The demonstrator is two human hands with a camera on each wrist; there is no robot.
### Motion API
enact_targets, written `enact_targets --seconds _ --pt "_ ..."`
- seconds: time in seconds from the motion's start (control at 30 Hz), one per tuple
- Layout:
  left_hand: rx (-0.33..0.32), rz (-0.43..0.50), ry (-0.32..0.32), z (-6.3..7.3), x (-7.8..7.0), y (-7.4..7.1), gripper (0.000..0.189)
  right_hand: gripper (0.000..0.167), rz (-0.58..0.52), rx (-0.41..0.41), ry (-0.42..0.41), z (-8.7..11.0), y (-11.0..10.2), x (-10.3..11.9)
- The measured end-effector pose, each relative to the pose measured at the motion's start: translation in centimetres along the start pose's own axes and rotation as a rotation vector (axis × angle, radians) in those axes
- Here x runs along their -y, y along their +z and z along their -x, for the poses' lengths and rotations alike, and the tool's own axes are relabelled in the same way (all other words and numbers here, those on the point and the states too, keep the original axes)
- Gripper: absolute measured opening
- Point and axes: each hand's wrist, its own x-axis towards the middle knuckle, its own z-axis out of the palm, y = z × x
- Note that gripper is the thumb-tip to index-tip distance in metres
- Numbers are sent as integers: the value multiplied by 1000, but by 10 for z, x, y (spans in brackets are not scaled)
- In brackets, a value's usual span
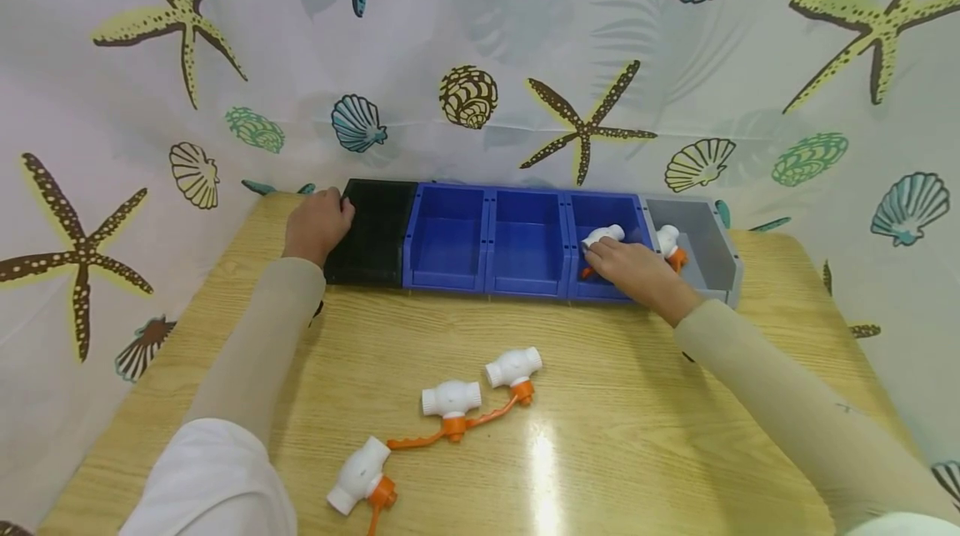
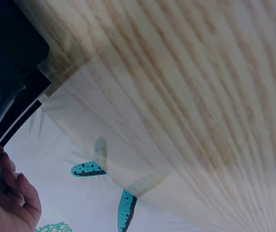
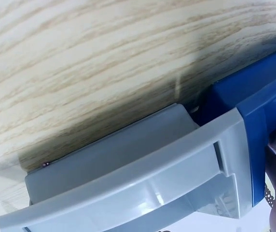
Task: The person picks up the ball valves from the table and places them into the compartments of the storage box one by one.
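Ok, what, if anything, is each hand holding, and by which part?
The left hand grips the black bin by its left rim. The right hand covers part of a white valve at the rightmost blue bin; whether it grips it cannot be told.

The head camera looks forward and down from above, far enough back to see the desk [image 1: 420,328], the shell cloth [image 1: 420,44], the left hand [image 1: 320,223] and the right hand [image 1: 633,269]. The left wrist camera sits close, sharing the black bin [image 2: 7,38] with it. The right wrist camera, also close, shares the gray bin [image 3: 128,169] and blue bin [image 3: 266,99].
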Motion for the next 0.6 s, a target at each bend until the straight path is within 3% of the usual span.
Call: enact_targets --seconds 0.23,0.6 --pt "24 -1 -15 0 -1 -2 36 26 13 -4 -36 -2 0 -2" --pt "28 1 -21 -1 -2 -1 37 28 16 53 -52 -3 -3 0"
